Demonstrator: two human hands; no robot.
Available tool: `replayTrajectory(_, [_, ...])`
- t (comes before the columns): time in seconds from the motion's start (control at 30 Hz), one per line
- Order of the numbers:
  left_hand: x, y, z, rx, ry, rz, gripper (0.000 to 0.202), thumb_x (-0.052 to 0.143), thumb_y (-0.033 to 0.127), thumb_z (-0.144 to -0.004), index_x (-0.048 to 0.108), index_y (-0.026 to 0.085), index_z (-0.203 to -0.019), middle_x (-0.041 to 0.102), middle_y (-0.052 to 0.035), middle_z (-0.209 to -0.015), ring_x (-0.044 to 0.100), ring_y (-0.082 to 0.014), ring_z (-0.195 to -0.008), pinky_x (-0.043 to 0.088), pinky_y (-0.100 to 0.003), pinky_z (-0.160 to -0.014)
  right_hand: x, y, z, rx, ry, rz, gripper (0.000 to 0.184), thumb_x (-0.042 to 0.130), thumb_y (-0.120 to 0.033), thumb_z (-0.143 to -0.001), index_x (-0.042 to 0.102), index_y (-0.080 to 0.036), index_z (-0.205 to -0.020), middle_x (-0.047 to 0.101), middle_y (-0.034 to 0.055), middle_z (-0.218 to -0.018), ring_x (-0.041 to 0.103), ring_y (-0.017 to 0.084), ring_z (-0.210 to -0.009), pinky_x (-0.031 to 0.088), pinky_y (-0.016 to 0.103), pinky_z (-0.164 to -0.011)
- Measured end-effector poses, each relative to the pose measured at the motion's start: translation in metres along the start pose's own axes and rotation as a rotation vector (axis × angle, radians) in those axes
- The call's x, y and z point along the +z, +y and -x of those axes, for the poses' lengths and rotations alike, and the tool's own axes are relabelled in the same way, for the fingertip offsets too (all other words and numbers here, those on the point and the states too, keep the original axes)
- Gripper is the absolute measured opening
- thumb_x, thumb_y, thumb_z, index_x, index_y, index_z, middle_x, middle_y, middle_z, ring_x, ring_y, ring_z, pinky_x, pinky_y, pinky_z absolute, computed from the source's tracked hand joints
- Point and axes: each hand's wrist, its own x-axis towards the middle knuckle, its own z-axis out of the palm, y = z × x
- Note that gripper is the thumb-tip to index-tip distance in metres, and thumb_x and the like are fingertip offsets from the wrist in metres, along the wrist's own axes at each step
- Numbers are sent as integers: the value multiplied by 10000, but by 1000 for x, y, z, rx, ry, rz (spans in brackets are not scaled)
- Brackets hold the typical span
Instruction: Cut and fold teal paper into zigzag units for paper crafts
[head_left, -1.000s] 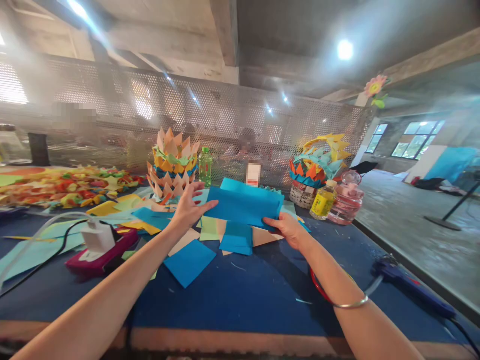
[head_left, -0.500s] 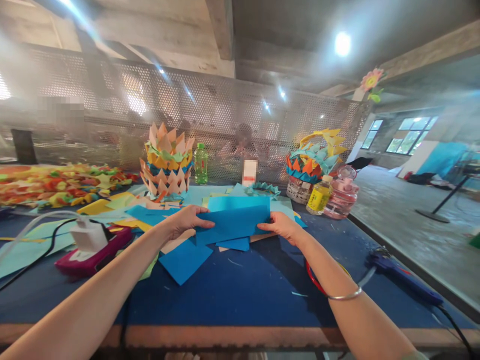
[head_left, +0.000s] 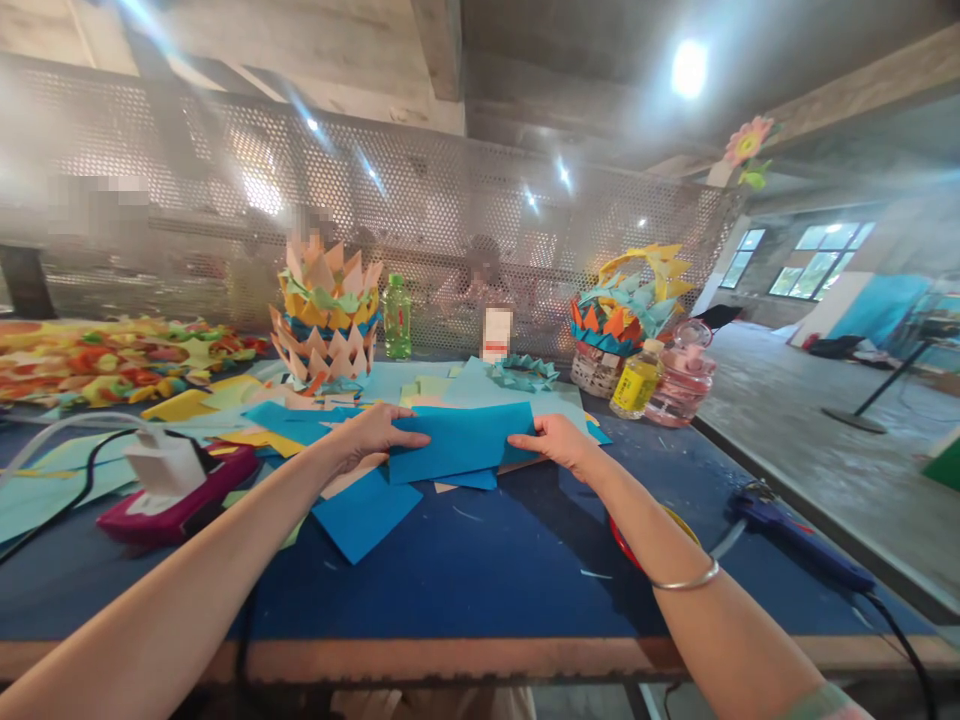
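A blue sheet of paper [head_left: 463,440] is stretched level between my two hands, just above the table. My left hand [head_left: 375,436] pinches its left end, thumb in front and the other fingers behind. On the other side my right hand [head_left: 559,445] grips the right end the same way. Beneath and left of it, another blue paper piece [head_left: 367,512] lies on the dark blue tabletop [head_left: 480,580]. Pale blue and yellow sheets [head_left: 405,383] spread out behind, with a ring of folded teal points [head_left: 525,372] on them.
Stacked spiky paper crowns [head_left: 326,345] stand at back left beside a green bottle [head_left: 397,318]. More paper crowns [head_left: 630,310], a yellow-labelled bottle [head_left: 637,380] and a pink jug [head_left: 681,385] are at right. A glue gun [head_left: 799,535] lies far right; a magenta power strip [head_left: 180,500] sits left.
The blue sheet's upper flap, which stood up behind the front layer, has come down, so the top edge now looks single. Both hands still hold the ends.
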Motion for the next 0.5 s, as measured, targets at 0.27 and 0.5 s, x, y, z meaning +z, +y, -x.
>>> replayTrajectory(0.27, [-2, -12, -12, -35, -51, 10, 451, 873, 389, -480, 660, 141, -790, 701, -36, -732, 635, -168, -642, 498, -253, -566, -1, 13, -5, 5, 157, 260, 461, 655, -519, -682, 328, -231, -533, 273, -79, -498, 259, 95, -505, 170, 254, -504])
replayTrajectory(0.5, [13, -20, -16, 46, 175, -101, 407, 811, 329, -527, 421, 215, -550, 372, 86, -398, 442, -110, -394, 326, -230, -406, 5, 1, -1, 61, 220, 560, 448, 649, -424, -766, 320, -227, -534, 318, -67, -483, 345, 115, -499, 193, 262, -503])
